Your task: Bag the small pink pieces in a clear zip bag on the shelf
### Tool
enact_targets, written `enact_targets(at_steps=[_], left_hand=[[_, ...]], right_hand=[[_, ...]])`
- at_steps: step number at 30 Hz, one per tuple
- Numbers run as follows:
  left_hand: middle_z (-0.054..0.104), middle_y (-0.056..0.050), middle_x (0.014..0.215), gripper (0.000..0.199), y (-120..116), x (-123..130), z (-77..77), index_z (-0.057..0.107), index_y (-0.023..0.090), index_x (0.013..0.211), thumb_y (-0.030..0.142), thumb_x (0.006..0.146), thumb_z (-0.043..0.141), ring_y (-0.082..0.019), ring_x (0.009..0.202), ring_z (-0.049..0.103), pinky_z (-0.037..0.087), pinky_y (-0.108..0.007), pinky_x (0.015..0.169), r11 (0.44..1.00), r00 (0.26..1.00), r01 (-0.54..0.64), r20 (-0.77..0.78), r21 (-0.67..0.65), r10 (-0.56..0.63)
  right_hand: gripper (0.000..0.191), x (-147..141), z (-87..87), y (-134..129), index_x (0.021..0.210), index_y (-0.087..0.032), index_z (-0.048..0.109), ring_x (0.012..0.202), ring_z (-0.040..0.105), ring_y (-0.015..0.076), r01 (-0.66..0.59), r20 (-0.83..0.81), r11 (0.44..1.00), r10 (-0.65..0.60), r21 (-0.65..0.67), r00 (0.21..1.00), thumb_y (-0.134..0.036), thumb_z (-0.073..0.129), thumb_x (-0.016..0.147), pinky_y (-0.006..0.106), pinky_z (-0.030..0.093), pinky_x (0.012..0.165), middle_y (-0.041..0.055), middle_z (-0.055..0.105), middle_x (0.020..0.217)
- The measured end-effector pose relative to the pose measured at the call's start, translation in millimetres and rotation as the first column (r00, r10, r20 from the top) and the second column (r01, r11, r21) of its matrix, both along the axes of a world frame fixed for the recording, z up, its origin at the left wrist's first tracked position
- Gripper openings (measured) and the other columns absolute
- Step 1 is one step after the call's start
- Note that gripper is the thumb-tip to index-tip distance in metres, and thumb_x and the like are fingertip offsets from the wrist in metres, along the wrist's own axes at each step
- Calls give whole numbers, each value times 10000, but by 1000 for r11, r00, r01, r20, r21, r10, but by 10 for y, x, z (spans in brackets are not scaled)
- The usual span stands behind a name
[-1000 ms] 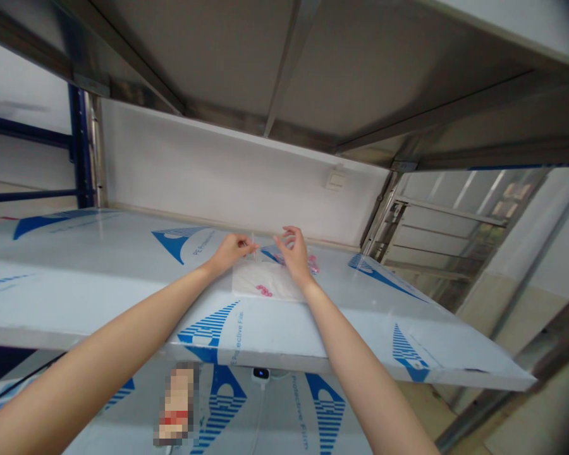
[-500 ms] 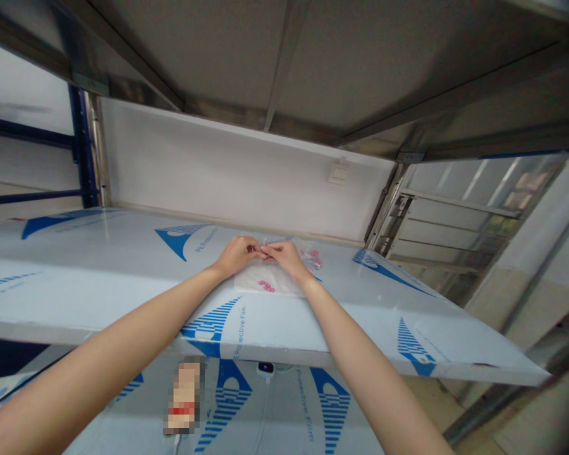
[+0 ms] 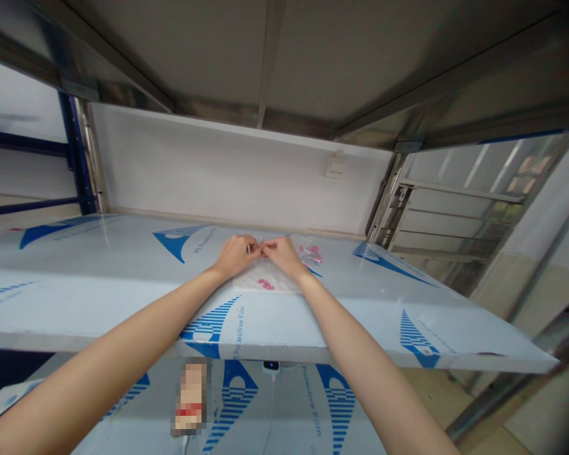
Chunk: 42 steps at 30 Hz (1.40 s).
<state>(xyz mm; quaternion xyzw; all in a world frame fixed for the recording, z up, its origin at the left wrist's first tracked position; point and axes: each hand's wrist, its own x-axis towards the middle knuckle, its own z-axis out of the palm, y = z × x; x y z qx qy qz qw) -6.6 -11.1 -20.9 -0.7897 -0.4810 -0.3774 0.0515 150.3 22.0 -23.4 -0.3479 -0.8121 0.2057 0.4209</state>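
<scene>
Just under both hands lies a plastic bag.

Film-wrapped shelf w/ plastic bag (pink bits).

My left hand and right hand meet at the fingertips, pinching a thin clear item I can't make out from here. Beneath them lies a clear plastic bag holding pink pieces, on a shelf covered in blue-printed protective film.
</scene>
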Motion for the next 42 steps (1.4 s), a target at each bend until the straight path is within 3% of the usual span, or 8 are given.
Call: enact_targets(at_steps=[7,11,14,24,31,34,36,42], left_hand=[[692,-68,783,247,-12,50,-15,660,167,691,300,825,500,-162,648,576,365,-265,622,994,998,-48,35,93,45],[686,-58,757,178,-9,17,10,642,167,711,234,804,506,-160,648,581,372,-267,635,970,981,-174,115,167,156],[670,-54,801,177,-48,-16,42,635,174,741,231,819,487,-161,663,579,361,-267,605,962,979,-203,40,185,199],[570,-104,1146,167,-60,-30,18,670,193,805,209,808,503,-250,1023,515,418,-407,853,906,959,69,-279,417,55],[577,-96,1246,173,-39,-45,33,617,181,743,175,813,459,-222,1140,534,218,-485,1124,906,959,144,-283,399,-28],[578,-104,1253,165,-7,-46,15,603,181,916,260,824,491,-230,1187,526,89,-522,1166,926,935,197,-346,321,-80],[566,-122,1262,350,31,-54,-5,529,165,1122,367,837,512,-247,1204,522,43,-546,1164,933,922,206,-377,295,-85],[561,-138,1279,565,136,-121,-26,371,140,1334,447,877,499,-250,1240,495,41,-518,1166,926,903,194,-427,325,-40]], right_hand=[[281,-22,37,-12,627,-132,685,626,604,141,49,36,992,-53,113,998,-167,480,815,213,404,589,29,680,639],[236,42,57,-4,709,-135,704,619,656,165,124,-33,991,-123,51,992,-193,510,830,235,465,575,63,714,723],[200,69,67,-27,729,-129,700,606,675,173,138,-88,990,-136,11,987,-203,535,814,246,496,580,71,715,741],[251,-42,-11,-48,999,-145,648,541,644,122,-24,-135,987,3,-159,991,-132,523,782,216,483,536,44,712,787],[214,49,-12,48,869,-133,710,463,566,108,204,-27,979,-204,-1,979,-116,532,752,223,442,540,34,690,666],[217,49,-8,40,834,-142,714,477,556,105,190,-51,982,-189,9,981,-107,525,734,216,428,543,20,680,639],[224,43,0,18,821,-145,712,484,548,103,170,-79,985,-170,-1,982,-101,516,721,211,415,532,12,678,639],[223,32,26,-14,794,-135,698,461,510,84,149,-144,985,-160,-85,977,-79,504,700,200,394,497,8,672,653]])
